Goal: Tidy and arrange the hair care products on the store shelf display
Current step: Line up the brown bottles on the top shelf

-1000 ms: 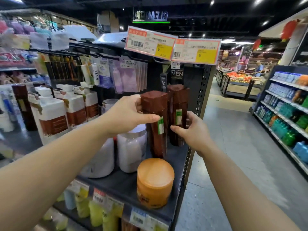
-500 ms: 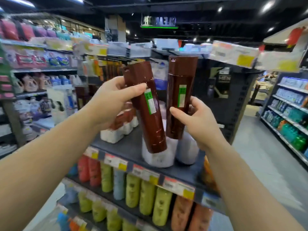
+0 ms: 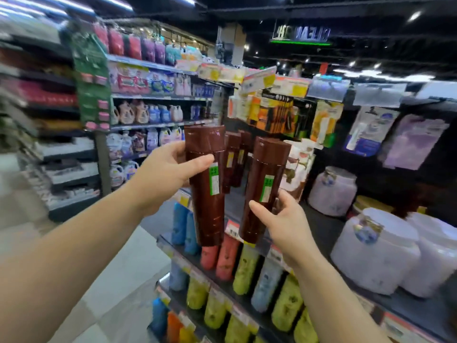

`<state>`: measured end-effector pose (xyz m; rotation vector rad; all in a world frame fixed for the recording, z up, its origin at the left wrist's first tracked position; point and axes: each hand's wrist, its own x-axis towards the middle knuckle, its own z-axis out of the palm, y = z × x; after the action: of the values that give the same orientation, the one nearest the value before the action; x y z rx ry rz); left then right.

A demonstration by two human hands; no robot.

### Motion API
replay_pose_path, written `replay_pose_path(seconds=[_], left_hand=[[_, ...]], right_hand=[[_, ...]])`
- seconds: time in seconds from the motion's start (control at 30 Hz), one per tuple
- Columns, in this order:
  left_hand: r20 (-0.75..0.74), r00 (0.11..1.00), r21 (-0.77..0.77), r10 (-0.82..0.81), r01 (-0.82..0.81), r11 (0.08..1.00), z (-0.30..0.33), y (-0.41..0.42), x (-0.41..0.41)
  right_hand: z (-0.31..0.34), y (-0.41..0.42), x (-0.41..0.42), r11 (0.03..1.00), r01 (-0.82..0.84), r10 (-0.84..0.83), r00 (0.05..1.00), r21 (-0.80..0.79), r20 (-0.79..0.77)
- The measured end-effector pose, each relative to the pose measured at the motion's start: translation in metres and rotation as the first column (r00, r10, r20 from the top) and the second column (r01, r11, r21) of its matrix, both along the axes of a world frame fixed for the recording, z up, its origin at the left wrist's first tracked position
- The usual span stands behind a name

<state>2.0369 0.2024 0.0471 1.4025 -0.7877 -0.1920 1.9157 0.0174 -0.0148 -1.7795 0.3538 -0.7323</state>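
Note:
I hold two tall dark brown bottles with green-and-white stickers in the air, in front of the left end of the black shelf point(image 3: 329, 226). My left hand point(image 3: 165, 174) grips the upper part of the left brown bottle point(image 3: 206, 206), which tilts slightly. My right hand point(image 3: 284, 221) holds the right brown bottle point(image 3: 263, 184) near its bottom. Behind them, more brown bottles point(image 3: 235, 159) of the same kind stand on the shelf. Everything is motion-blurred.
White lidded jars point(image 3: 376, 246) sit on the shelf at right, with another jar point(image 3: 333, 191) further back. Lower shelves hold yellow, red and blue bottles point(image 3: 244, 268). Packets hang on hooks above point(image 3: 371, 129). An aisle with detergent shelves point(image 3: 148, 115) runs off to the left.
Both bottles were lifted off the right end of the shelf and carried left along it. The view swung left; the white jars now lie to the right of my hands.

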Motion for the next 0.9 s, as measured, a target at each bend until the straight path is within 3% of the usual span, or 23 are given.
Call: replay_pose_path(seconds=[0.2,0.43,0.63,0.9], left_hand=[[-0.062,0.997,-0.038,0.036,-0.038,0.999,-0.014,-0.018,0.054],[0.042,0.999,-0.031,0.02,-0.019,0.999,-0.005,-0.042,0.101],[0.087,0.992,-0.03,-0.097,0.1,0.995,-0.003,-0.068,0.141],[0.123,0.934,0.05,-0.335,0.332,0.942,-0.005,-0.094,0.189]], right_hand=[[-0.012,-0.015,0.064,0.998,0.054,-0.054,0.999,-0.024,-0.003],[-0.031,-0.027,0.131,0.981,0.157,-0.165,0.984,-0.111,-0.064],[-0.041,-0.038,0.159,0.909,0.373,-0.394,0.915,-0.187,-0.084],[-0.051,-0.046,0.174,0.837,0.496,-0.54,0.819,-0.232,-0.195]])
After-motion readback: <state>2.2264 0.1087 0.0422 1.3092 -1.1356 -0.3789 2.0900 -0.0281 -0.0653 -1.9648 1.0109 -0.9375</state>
